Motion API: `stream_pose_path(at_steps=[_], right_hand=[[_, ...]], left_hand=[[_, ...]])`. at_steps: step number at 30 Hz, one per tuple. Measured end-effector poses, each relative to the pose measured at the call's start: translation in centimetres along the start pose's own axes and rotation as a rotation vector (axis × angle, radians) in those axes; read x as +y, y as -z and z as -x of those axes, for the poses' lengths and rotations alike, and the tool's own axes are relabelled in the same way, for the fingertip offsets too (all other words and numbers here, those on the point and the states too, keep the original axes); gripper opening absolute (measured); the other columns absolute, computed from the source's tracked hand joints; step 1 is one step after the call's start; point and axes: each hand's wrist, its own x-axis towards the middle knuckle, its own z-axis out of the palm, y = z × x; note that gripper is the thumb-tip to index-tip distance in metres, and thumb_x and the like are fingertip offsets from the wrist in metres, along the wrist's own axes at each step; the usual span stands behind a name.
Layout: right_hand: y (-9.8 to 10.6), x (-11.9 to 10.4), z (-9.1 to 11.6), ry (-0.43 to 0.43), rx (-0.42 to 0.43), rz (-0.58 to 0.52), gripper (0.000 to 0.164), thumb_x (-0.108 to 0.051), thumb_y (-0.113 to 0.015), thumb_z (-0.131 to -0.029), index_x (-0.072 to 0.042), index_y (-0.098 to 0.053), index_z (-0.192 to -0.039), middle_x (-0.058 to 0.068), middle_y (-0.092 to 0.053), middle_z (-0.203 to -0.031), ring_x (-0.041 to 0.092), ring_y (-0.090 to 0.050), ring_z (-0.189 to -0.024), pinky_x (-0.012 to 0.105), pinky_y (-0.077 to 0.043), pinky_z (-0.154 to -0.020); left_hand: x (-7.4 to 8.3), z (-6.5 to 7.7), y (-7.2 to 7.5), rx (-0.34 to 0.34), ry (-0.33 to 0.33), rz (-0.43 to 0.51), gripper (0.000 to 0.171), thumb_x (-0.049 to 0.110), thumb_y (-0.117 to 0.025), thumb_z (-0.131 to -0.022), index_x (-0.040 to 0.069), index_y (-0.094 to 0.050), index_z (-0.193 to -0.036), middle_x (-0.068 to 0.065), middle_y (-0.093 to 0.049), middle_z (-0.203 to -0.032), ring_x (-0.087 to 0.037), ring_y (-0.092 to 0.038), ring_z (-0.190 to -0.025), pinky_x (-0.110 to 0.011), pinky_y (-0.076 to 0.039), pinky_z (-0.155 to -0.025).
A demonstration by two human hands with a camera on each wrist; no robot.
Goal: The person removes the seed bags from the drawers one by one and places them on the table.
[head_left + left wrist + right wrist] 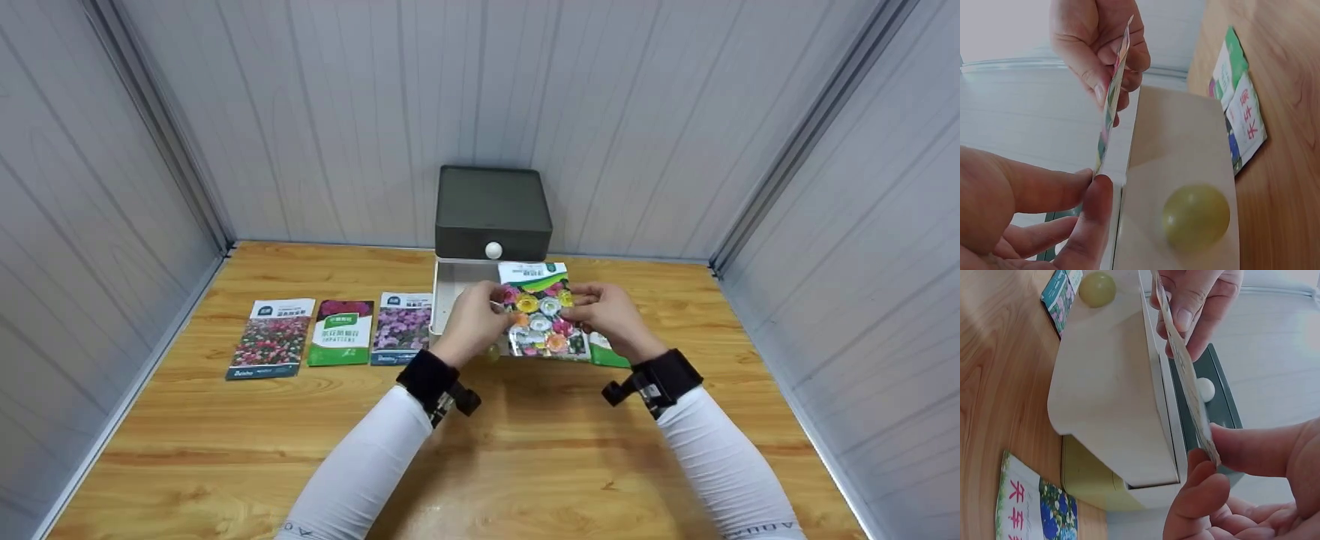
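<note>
A seed packet printed with colourful flowers is held up over the pulled-out cream drawer. My left hand pinches its left edge between thumb and fingers. The opposite edge is pinched by my right hand. Both wrist views show the packet nearly edge-on, above the drawer front. A round yellow-green knob sits on that front. In the head view the packet and left hand hide much of the drawer's inside.
Behind stands the dark upper box with a white knob. Left of the drawer lie a pink-flower packet, a green-and-white packet and a purple-flower packet. Right of it, a green-edged packet is partly covered. Panel walls enclose the wooden table.
</note>
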Motion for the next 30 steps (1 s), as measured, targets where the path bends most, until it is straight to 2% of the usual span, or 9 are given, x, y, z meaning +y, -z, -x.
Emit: stream_pose_path(at_steps=[7,13,19,30], right_hand=[[1.2,0.6,0.2,-0.014,-0.004,-0.01,0.065,0.0,-0.079,-0.097,0.013,-0.053,-0.155,0.006,-0.073,-0.104,0.011,-0.068,-0.079,0.02,-0.052,-0.063],[2.3,1.1,0.5,-0.029,0.004,-0.04,0.067,0.001,-0.078,-0.098,0.012,-0.049,-0.157,0.007,-0.072,-0.106,0.014,-0.071,-0.086,0.022,-0.057,-0.069],[3.2,1.3,0.6,-0.055,0.013,-0.047,0.067,-0.001,-0.078,-0.1,0.01,-0.049,-0.159,0.007,-0.073,-0.107,0.016,-0.073,-0.091,0.023,-0.059,-0.071],[5.8,2.2,1.1,-0.071,0.036,-0.058,0.067,-0.002,-0.076,-0.101,0.011,-0.046,-0.16,0.007,-0.071,-0.106,0.016,-0.071,-0.091,0.023,-0.058,-0.068]], left_hand=[[0.3,-0.1,-1.4,-0.011,-0.011,-0.006,0.038,0.005,-0.082,-0.1,-0.005,-0.069,-0.135,-0.016,-0.069,-0.121,-0.019,-0.066,-0.097,-0.03,-0.057,-0.078],[0.5,-0.5,-2.6,-0.02,-0.023,-0.02,0.038,0.007,-0.083,-0.1,-0.003,-0.069,-0.134,-0.014,-0.07,-0.12,-0.019,-0.066,-0.097,-0.031,-0.058,-0.079],[1.0,-0.9,-3.5,-0.016,-0.022,-0.028,0.04,0.005,-0.082,-0.1,-0.003,-0.069,-0.138,-0.015,-0.069,-0.128,-0.021,-0.068,-0.105,-0.031,-0.06,-0.084],[2.1,-1.9,-5.9,-0.024,-0.09,-0.023,0.038,0.004,-0.082,-0.098,-0.004,-0.07,-0.133,-0.016,-0.071,-0.127,-0.022,-0.071,-0.106,-0.03,-0.06,-0.089]])
